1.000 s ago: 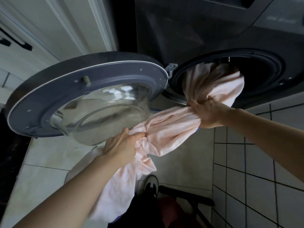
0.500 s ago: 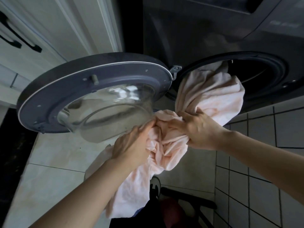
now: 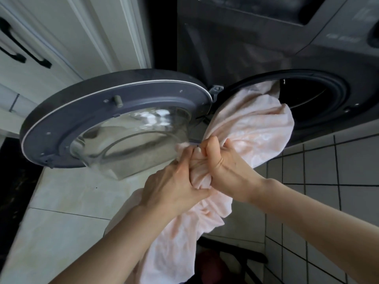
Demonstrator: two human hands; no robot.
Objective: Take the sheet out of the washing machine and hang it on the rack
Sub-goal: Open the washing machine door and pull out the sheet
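Observation:
A pale pink sheet [image 3: 252, 128] spills out of the round opening of the dark washing machine [image 3: 256, 48] and hangs down past my arms toward the floor. Its upper end is still inside the drum. My left hand [image 3: 174, 187] and my right hand [image 3: 227, 169] are side by side, touching, both clenched on a bunched part of the sheet just below the opening. The rack is not in view.
The machine's round door [image 3: 114, 128] with its glass bowl stands wide open to the left, close to my left hand. White cabinets with black handles [image 3: 12, 46] are at far left. Pale floor tiles [image 3: 61, 232] lie below; gridded tiles [image 3: 328, 181] lie on the right. Dark objects sit at the bottom.
My hands, apart a second ago with sheet stretched between them, have come together on one bunch. More of the sheet has come out of the drum and sags lower.

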